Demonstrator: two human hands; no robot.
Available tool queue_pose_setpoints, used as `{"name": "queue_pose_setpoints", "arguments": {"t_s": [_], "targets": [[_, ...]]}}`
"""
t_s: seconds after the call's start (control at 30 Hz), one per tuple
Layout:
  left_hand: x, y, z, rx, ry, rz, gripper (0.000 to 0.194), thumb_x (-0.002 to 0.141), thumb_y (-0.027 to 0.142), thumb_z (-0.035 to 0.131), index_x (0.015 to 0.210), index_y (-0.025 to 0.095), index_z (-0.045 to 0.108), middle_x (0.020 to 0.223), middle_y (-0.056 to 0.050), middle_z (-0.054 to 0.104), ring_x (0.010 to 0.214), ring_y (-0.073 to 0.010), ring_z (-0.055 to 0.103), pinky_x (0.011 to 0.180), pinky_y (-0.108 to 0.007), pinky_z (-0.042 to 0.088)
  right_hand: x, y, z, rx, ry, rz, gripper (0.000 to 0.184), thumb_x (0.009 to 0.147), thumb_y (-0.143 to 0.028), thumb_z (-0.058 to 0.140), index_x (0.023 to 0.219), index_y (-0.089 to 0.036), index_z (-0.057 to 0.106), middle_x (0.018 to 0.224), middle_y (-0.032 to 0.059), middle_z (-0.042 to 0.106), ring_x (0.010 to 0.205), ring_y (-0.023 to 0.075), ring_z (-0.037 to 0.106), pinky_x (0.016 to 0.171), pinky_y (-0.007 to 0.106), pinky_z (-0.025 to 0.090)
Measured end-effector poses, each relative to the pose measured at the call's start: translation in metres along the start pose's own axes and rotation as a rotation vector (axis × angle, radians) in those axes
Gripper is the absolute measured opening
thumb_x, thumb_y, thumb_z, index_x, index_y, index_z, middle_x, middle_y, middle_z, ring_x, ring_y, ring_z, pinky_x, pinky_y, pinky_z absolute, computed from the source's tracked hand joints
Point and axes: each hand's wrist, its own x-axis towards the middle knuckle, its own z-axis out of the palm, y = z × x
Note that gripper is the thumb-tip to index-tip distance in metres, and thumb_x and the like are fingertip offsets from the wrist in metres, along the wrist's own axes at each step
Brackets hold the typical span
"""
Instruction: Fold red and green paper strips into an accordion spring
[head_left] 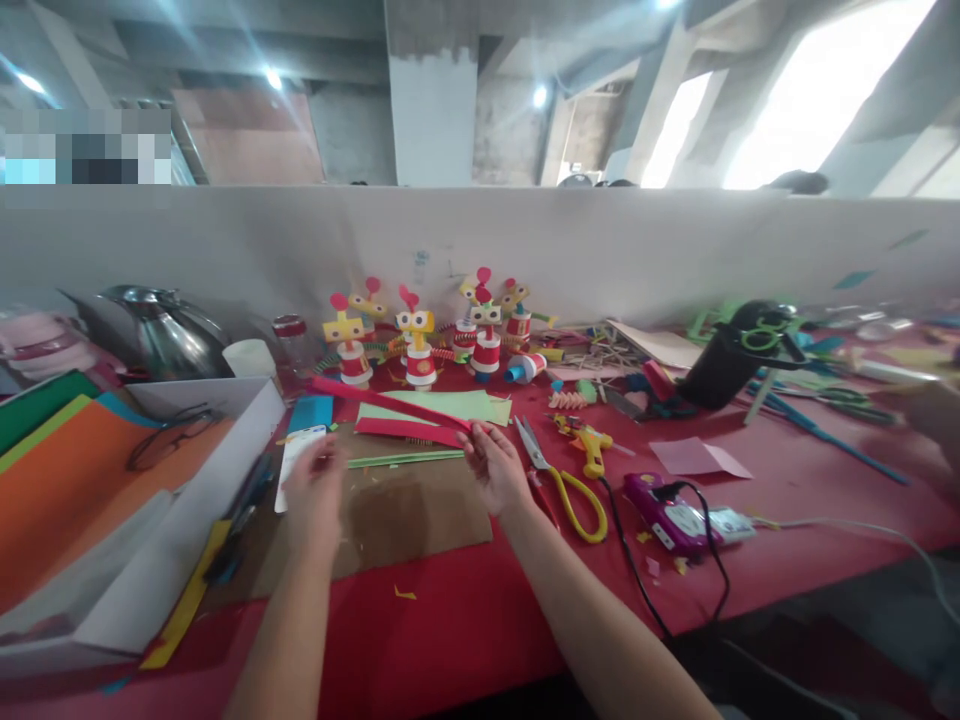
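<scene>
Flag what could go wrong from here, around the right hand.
The right hand grips the long, flat red strip near one end, so its far end might droop or crease.
The metal scissors with yellow handles lie close beside the right forearm and could be bumped.
The yellow plastic glue gun by them may burn on touch, though whether it's hot doesn't show.

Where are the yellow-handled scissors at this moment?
In the head view, the scissors lie on the red table just right of the picture's centre, between the person's right hand and the yellow glue gun.
</scene>
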Motion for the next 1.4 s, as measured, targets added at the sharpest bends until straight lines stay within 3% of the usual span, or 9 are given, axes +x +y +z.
{"name": "queue_pose_setpoints", "arguments": {"t_s": [0.07,0.13,0.2,0.3,0.5,0.67,0.87,1.2,1.4], "targets": [[-0.019,0.015,0.031,-0.297,-0.459,-0.261,0.039,0.066,0.033,0.073,0.103,0.020,0.067,0.098,-0.008,0.070,0.091,-0.0212,0.064,0.079,-0.035,0.048,-0.007,0.011,0.006,-0.026,-0.056,0.003,0.027,0.062,-0.029,0.083,0.080,-0.021,0.065,0.076,-0.0019,0.067,0.077,0.0146,0.069,0.062,0.020,0.057],[-0.036,0.028,0.059,-0.548,-0.573,-0.377,0.035,0.062,0.033,0.078,0.093,0.018,0.068,0.096,-0.007,0.071,0.087,-0.0184,0.064,0.080,-0.033,0.049,-0.013,0.020,0.010,-0.058,-0.100,-0.001,0.025,0.065,-0.030,0.081,0.082,-0.021,0.065,0.080,-0.0016,0.068,0.077,0.0138,0.068,0.068,0.023,0.057],[-0.044,0.033,0.077,-0.674,-0.412,-0.414,0.029,0.061,0.034,0.079,0.079,0.016,0.066,0.082,-0.004,0.070,0.078,-0.0154,0.064,0.078,-0.031,0.048,-0.017,0.026,0.011,-0.076,-0.114,0.007,0.024,0.067,-0.030,0.080,0.083,-0.020,0.066,0.082,-0.0008,0.070,0.076,0.0134,0.068,0.072,0.025,0.057],[-0.045,0.027,0.083,-0.701,-0.243,-0.402,0.028,0.060,0.031,0.080,0.077,0.016,0.064,0.074,-0.001,0.068,0.073,-0.0137,0.063,0.077,-0.030,0.048,-0.019,0.028,0.008,-0.115,-0.105,0.032,0.024,0.066,-0.029,0.080,0.082,-0.019,0.065,0.079,-0.0005,0.071,0.071,0.0126,0.068,0.073,0.026,0.056],[-0.046,0.016,0.077,-0.709,-0.300,-0.333,0.027,0.067,0.026,0.072,0.088,0.019,0.057,0.086,-0.003,0.071,0.090,-0.0205,0.066,0.085,-0.037,0.047,-0.018,0.028,0.005,-0.169,-0.106,0.035,0.026,0.063,-0.027,0.082,0.081,-0.018,0.065,0.071,-0.0011,0.070,0.063,0.0104,0.065,0.067,0.023,0.054],[-0.056,0.022,0.081,-0.802,-0.171,-0.323,0.042,0.061,0.013,0.076,0.089,0.023,0.046,0.080,0.005,0.066,0.080,-0.0128,0.065,0.081,-0.031,0.048,-0.021,0.028,0.006,-0.105,-0.097,0.038,0.027,0.063,-0.026,0.083,0.082,-0.019,0.065,0.070,-0.0009,0.071,0.067,0.0123,0.067,0.071,0.025,0.055],[-0.054,0.021,0.082,-0.755,-0.124,-0.330,0.033,0.060,0.024,0.081,0.082,0.016,0.058,0.077,0.000,0.066,0.074,-0.0111,0.062,0.073,-0.025,0.047,-0.024,0.029,0.009,-0.115,-0.138,0.070,0.031,0.059,-0.025,0.085,0.081,-0.017,0.065,0.072,0.0001,0.072,0.070,0.0122,0.068,0.078,0.026,0.055],[-0.046,0.014,0.079,-0.814,-0.086,-0.423,0.033,0.055,0.023,0.084,0.076,0.016,0.060,0.075,-0.003,0.071,0.072,-0.0124,0.064,0.065,-0.022,0.045,-0.026,0.032,0.009,-0.279,-0.167,0.046,0.033,0.058,-0.031,0.084,0.080,-0.017,0.065,0.074,0.0013,0.072,0.070,0.0156,0.069,0.076,0.031,0.055],[-0.040,0.014,0.075,-0.819,-0.071,-0.488,0.030,0.049,0.020,0.086,0.067,0.013,0.063,0.065,-0.002,0.069,0.056,-0.0087,0.059,0.054,-0.020,0.042,-0.026,0.032,0.008,-0.453,-0.237,0.122,0.037,0.064,-0.046,0.078,0.081,-0.014,0.070,0.072,0.0038,0.071,0.059,0.0135,0.066,0.065,0.029,0.056]]}}
